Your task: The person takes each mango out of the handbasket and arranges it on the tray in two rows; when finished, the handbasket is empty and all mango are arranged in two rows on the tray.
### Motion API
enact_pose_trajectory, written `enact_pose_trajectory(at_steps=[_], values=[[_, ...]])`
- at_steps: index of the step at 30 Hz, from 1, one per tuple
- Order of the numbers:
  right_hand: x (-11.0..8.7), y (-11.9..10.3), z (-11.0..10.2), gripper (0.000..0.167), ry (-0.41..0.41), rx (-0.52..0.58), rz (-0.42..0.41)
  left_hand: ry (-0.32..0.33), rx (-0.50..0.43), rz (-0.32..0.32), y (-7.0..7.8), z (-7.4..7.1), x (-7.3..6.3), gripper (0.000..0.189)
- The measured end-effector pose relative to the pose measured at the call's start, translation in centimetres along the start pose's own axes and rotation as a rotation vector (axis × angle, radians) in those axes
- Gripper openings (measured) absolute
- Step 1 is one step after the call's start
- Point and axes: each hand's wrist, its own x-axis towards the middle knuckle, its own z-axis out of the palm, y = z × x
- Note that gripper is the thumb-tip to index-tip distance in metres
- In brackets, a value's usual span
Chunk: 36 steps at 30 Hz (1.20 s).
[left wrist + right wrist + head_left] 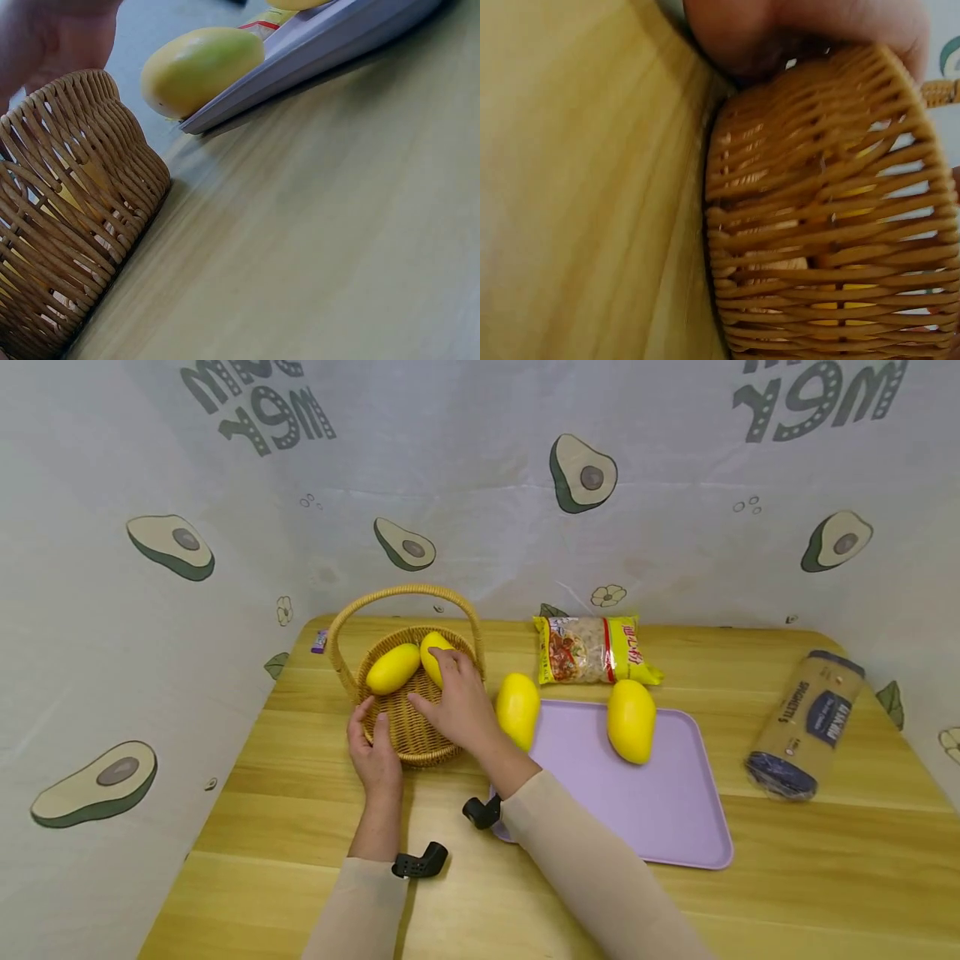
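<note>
A wicker basket (408, 727) with an arched handle stands on the table, holding two yellow mangoes, one mango (393, 669) on the left and another mango (431, 653) at the back. My left hand (377, 760) holds the basket's front-left side, thumb over the rim and fingers outside. Above the basket's right part is my right hand (459, 703), thumb and fingers spread apart, fingertips at the back mango. Whether they touch it is unclear. Two more mangoes lie on a lilac tray (577, 802): one mango (517, 711) at its left edge, one mango (632, 722) further right.
Behind the tray lies a yellow food packet (588, 649). A spaghetti package (806, 724) rests at the right of the table. At the back left is a small purple packet (319, 642). A patterned white curtain (480, 485) surrounds the table's back and sides.
</note>
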Motion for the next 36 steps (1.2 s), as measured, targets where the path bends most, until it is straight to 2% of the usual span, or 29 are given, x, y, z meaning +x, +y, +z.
enact_pose_trajectory(at_steps=[6,11,19,26,36], values=[[2.1,0.4,0.4,0.079,-0.023,-0.029,0.031,-0.006,0.005,-0.017,0.0,0.0,0.1,0.035],[3.0,0.5,0.6,0.08,-0.037,-0.045,0.054,-0.011,0.004,-0.016,0.0,0.0,0.1,0.036],[3.3,0.4,1.1,0.084,-0.06,-0.036,0.11,-0.019,0.01,-0.011,0.0,-0.1,0.0,0.037],[3.4,0.4,1.7,0.089,-0.099,0.059,0.213,-0.009,0.013,-0.011,-0.2,-0.1,0.0,0.033],[3.6,0.4,2.1,0.088,-0.101,0.042,0.259,0.004,-0.005,0.007,-0.3,0.1,0.2,0.033]])
